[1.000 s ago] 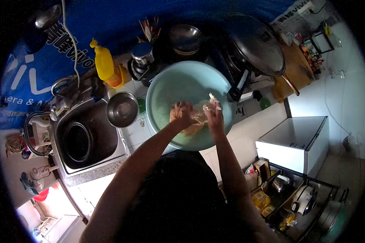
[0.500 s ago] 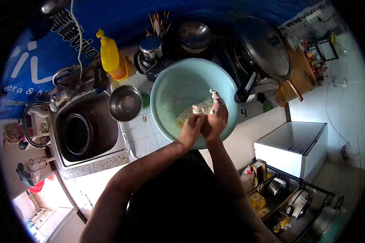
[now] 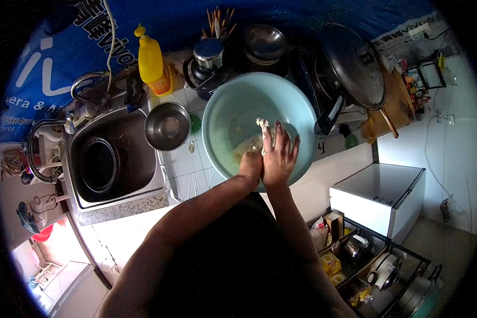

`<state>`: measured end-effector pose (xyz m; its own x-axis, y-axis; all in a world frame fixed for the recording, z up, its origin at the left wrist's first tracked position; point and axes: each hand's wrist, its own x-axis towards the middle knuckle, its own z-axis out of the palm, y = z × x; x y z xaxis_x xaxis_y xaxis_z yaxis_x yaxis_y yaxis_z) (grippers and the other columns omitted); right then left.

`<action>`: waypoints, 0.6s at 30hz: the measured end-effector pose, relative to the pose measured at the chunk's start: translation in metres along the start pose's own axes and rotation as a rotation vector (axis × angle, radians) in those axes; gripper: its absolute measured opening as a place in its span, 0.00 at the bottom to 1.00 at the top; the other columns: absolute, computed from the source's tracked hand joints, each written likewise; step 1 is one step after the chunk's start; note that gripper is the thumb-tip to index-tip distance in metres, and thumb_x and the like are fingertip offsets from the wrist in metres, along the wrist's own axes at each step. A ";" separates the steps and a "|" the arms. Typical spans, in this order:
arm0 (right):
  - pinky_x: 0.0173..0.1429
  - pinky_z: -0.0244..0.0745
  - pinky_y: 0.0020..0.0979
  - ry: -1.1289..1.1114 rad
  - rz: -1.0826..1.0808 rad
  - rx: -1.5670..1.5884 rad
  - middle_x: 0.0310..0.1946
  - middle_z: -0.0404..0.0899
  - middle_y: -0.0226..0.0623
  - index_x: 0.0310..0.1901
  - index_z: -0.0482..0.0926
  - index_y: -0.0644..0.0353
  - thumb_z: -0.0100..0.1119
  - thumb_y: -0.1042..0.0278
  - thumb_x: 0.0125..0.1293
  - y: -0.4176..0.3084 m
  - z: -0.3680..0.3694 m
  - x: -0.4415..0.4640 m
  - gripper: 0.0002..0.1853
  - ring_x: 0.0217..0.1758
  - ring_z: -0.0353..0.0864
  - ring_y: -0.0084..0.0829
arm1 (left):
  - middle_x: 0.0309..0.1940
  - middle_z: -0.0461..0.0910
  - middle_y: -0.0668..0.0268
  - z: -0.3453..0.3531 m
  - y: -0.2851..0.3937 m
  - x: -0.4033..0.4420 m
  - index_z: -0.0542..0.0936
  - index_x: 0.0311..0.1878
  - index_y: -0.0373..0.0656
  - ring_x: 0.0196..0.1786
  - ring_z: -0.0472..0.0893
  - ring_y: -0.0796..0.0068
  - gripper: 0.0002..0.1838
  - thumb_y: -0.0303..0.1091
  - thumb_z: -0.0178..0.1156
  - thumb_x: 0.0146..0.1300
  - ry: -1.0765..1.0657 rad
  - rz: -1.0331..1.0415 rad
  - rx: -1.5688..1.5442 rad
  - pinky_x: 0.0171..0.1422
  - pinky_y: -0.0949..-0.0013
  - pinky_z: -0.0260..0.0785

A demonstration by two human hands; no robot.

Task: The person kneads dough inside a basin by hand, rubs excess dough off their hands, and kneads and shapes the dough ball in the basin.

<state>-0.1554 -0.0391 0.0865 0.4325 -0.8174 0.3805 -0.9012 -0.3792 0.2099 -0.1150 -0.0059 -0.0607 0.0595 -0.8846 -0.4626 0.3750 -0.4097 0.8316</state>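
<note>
A large pale green basin (image 3: 217, 100) holds a lump of pale, wet dough (image 3: 247, 146) in its lower part. Over it my right hand (image 3: 278, 161) is open, fingers spread, with sticky dough clinging along the index finger and past its tip. My left hand (image 3: 250, 165) is closed right beside it, touching its thumb side. What the left fingers grip, if anything, is hidden. Small dough bits stick to the basin's inner wall.
Left of the basin are a steel bowl (image 3: 167, 126) and a sink (image 3: 135, 183) with a black round pan (image 3: 100, 164). Behind stand a yellow bottle (image 3: 151, 61) and a blender-like jug (image 3: 208, 54). A lidded wok (image 3: 355, 69) sits to the right, its handle near the rim.
My right hand has opened, its fingers spreading and straightening. The left hand remains beside it, more tightly curled. The view has shifted slightly.
</note>
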 end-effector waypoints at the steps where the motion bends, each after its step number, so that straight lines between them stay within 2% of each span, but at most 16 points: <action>1: 0.60 0.64 0.41 -0.007 0.006 0.005 0.50 0.71 0.33 0.55 0.69 0.42 0.49 0.65 0.60 -0.001 -0.001 -0.001 0.19 0.54 0.71 0.34 | 0.35 0.79 0.55 -0.001 -0.001 0.001 0.77 0.38 0.39 0.39 0.79 0.66 0.10 0.30 0.51 0.57 0.000 0.000 0.001 0.41 0.69 0.70; 3: 0.58 0.66 0.40 -0.012 0.013 0.011 0.49 0.71 0.34 0.56 0.68 0.41 0.50 0.64 0.59 -0.004 0.000 -0.006 0.20 0.53 0.71 0.34 | 0.33 0.79 0.56 0.001 0.035 -0.011 0.78 0.38 0.40 0.38 0.79 0.67 0.09 0.29 0.51 0.56 -0.259 0.233 1.563 0.41 0.68 0.70; 4: 0.54 0.68 0.36 -0.054 0.034 0.029 0.46 0.73 0.34 0.57 0.67 0.43 0.49 0.67 0.58 -0.006 0.003 -0.011 0.22 0.48 0.73 0.33 | 0.33 0.79 0.56 -0.005 0.005 0.001 0.78 0.38 0.40 0.38 0.79 0.67 0.09 0.29 0.51 0.56 -0.261 0.233 1.565 0.41 0.68 0.70; 5: 0.50 0.70 0.32 -0.095 0.054 0.047 0.44 0.74 0.33 0.58 0.65 0.46 0.49 0.69 0.57 -0.008 0.005 -0.015 0.24 0.43 0.76 0.31 | 0.34 0.79 0.58 -0.017 -0.050 0.024 0.78 0.38 0.42 0.39 0.79 0.68 0.09 0.30 0.51 0.57 -0.222 0.294 1.132 0.41 0.68 0.70; 6: 0.50 0.70 0.32 -0.094 0.054 0.047 0.44 0.74 0.33 0.58 0.65 0.46 0.49 0.69 0.57 -0.007 0.005 -0.018 0.24 0.43 0.76 0.31 | 0.34 0.79 0.59 -0.018 -0.041 0.022 0.78 0.38 0.43 0.39 0.79 0.68 0.08 0.31 0.51 0.57 -0.179 0.342 0.698 0.41 0.68 0.70; 7: 0.44 0.72 0.31 -0.148 0.070 0.073 0.39 0.75 0.33 0.59 0.65 0.46 0.50 0.69 0.57 -0.006 0.005 -0.020 0.25 0.38 0.77 0.32 | 0.35 0.79 0.59 -0.014 -0.033 0.017 0.77 0.39 0.43 0.40 0.79 0.68 0.09 0.31 0.51 0.58 -0.184 0.149 0.464 0.42 0.68 0.70; 8: 0.38 0.74 0.30 -0.202 0.086 0.100 0.35 0.75 0.34 0.59 0.64 0.47 0.51 0.68 0.56 -0.005 0.004 -0.021 0.26 0.33 0.78 0.34 | 0.36 0.79 0.60 -0.005 0.016 -0.004 0.77 0.40 0.43 0.40 0.79 0.69 0.09 0.31 0.51 0.58 -0.144 -0.040 0.190 0.42 0.69 0.70; 9: 0.38 0.74 0.30 -0.202 0.085 0.100 0.35 0.75 0.34 0.59 0.64 0.47 0.51 0.68 0.56 -0.006 0.001 -0.020 0.26 0.33 0.78 0.34 | 0.37 0.79 0.60 0.004 0.067 -0.027 0.77 0.41 0.43 0.41 0.78 0.69 0.10 0.32 0.51 0.58 -0.060 -0.205 -0.057 0.42 0.69 0.69; 10: 0.37 0.75 0.32 -0.318 0.131 0.155 0.37 0.76 0.36 0.59 0.64 0.47 0.53 0.65 0.56 -0.006 -0.004 -0.018 0.26 0.36 0.78 0.35 | 0.37 0.79 0.60 0.003 0.074 -0.030 0.77 0.41 0.43 0.41 0.78 0.69 0.10 0.32 0.51 0.58 -0.060 -0.205 -0.057 0.42 0.69 0.69; 11: 0.37 0.76 0.34 -0.434 0.178 0.209 0.38 0.77 0.37 0.59 0.64 0.47 0.55 0.62 0.56 -0.005 -0.008 -0.017 0.27 0.39 0.79 0.37 | 0.39 0.78 0.61 0.000 0.079 -0.033 0.76 0.43 0.42 0.41 0.78 0.69 0.11 0.32 0.50 0.60 -0.174 0.005 0.484 0.43 0.69 0.69; 12: 0.37 0.76 0.34 -0.433 0.179 0.207 0.38 0.77 0.37 0.59 0.64 0.47 0.55 0.62 0.56 -0.004 -0.004 -0.020 0.27 0.39 0.79 0.37 | 0.41 0.78 0.61 -0.001 0.081 -0.033 0.75 0.46 0.41 0.41 0.77 0.68 0.12 0.32 0.48 0.61 -0.284 0.227 1.023 0.45 0.69 0.69; 13: 0.36 0.76 0.34 -0.360 0.132 0.143 0.38 0.77 0.39 0.60 0.64 0.47 0.55 0.62 0.56 -0.003 0.003 -0.025 0.28 0.37 0.79 0.37 | 0.41 0.78 0.61 -0.001 0.070 -0.026 0.75 0.46 0.41 0.41 0.77 0.68 0.12 0.32 0.48 0.61 -0.285 0.229 1.023 0.45 0.69 0.69; 15: 0.35 0.76 0.33 -0.287 0.086 0.080 0.37 0.77 0.40 0.61 0.63 0.47 0.55 0.62 0.56 -0.002 0.006 -0.029 0.28 0.36 0.79 0.37 | 0.63 0.61 0.64 -0.002 0.042 -0.008 0.59 0.64 0.44 0.64 0.61 0.68 0.23 0.32 0.39 0.66 -0.404 0.084 1.311 0.67 0.68 0.52; 16: 0.35 0.76 0.34 -0.321 0.090 0.131 0.38 0.76 0.42 0.61 0.63 0.47 0.55 0.63 0.56 -0.001 0.006 -0.030 0.28 0.37 0.79 0.37 | 0.63 0.61 0.64 -0.003 0.033 -0.008 0.59 0.64 0.44 0.64 0.61 0.68 0.23 0.32 0.39 0.66 -0.404 0.085 1.314 0.67 0.68 0.52; 18: 0.35 0.76 0.35 -0.355 0.102 0.183 0.39 0.76 0.43 0.61 0.63 0.47 0.55 0.63 0.56 0.000 0.002 -0.030 0.28 0.37 0.79 0.37 | 0.49 0.74 0.57 -0.002 0.030 -0.020 0.69 0.56 0.39 0.51 0.74 0.65 0.18 0.34 0.41 0.66 -0.099 0.439 0.578 0.53 0.68 0.66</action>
<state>-0.1682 -0.0151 0.0729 0.3337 -0.9413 0.0503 -0.9427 -0.3335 0.0116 -0.1033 0.0004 -0.0271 -0.0019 -0.9991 -0.0423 -0.2138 -0.0409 0.9760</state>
